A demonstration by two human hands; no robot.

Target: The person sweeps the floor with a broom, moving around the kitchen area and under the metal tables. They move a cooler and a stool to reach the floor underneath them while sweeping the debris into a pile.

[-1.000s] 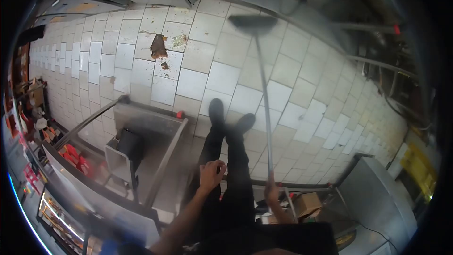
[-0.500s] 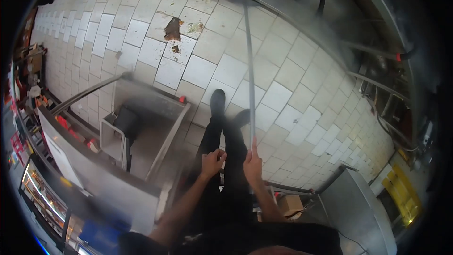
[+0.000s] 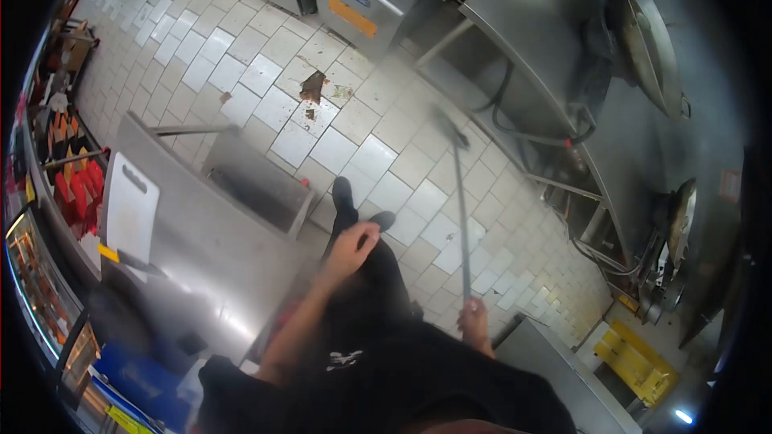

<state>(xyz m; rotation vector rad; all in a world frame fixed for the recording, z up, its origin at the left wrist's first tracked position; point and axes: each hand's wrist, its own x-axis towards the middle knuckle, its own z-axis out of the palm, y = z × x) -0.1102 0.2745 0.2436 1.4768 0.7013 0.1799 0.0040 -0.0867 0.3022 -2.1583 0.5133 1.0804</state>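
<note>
My right hand [image 3: 474,320] is wrapped round the upper end of a long grey pole [image 3: 464,233]. The pole slants away over the tiled floor [image 3: 386,193] to a dark, blurred head [image 3: 452,128] near the base of the steel equipment. In front of my body my left hand [image 3: 355,246] hangs above my leg with its fingers curled, and what it holds, if anything, cannot be made out. Brown debris [image 3: 312,87] and smaller crumbs lie on the tiles beyond my shoes, apart from the pole's head.
A steel counter [image 3: 217,249] with a white cutting board [image 3: 133,207] stands at the left. Steel cooking equipment [image 3: 523,16] with hoses lines the right. Drawers with orange labels [image 3: 352,16] are at the top. A yellow object [image 3: 637,362] sits at the lower right.
The pole's head has come away from the equipment at the top and now lies lower and further right. My right hand has moved right and down; my left hand has risen slightly. The view has shifted.
</note>
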